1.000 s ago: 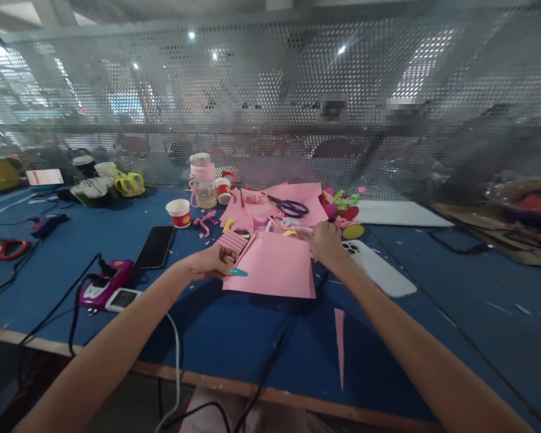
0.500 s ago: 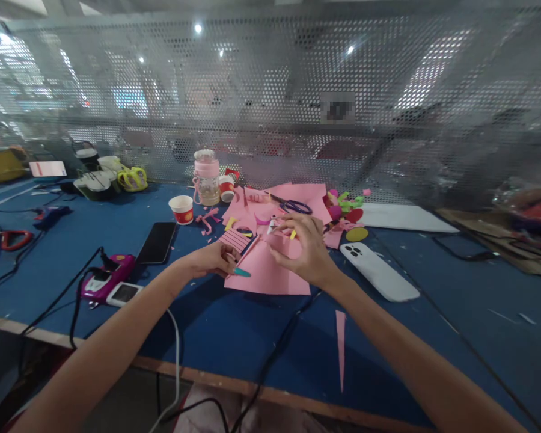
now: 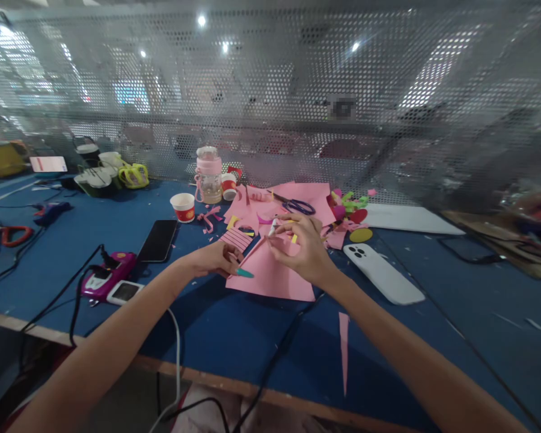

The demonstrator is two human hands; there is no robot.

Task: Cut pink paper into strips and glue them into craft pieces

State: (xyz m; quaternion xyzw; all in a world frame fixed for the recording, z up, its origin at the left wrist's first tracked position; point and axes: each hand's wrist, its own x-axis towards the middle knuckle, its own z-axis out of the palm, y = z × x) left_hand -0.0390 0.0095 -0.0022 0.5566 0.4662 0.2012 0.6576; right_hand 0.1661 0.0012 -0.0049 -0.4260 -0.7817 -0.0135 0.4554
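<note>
My left hand is closed on a thin pink paper strip that slants up and to the right. A teal pointed piece juts out below its fingers; its kind is unclear. My right hand pinches the strip's upper end between thumb and fingertip. A small white-tipped thing shows just above that pinch, partly hidden by the fingers. Both hands are over a pink paper sheet. Beside the left fingers is a pink piece with dark stripes. Dark-handled scissors rest on more pink paper behind.
Left of the paper are a black phone, a paper cup and a purple power strip. A pink-lidded bottle stands behind. To the right lie a white phone and colourful paper scraps. A perforated metal screen closes off the back.
My right thumb and fingers, apart before, have closed on the upper end of the pink strip. My left hand keeps its hold. The view has shifted slightly.
</note>
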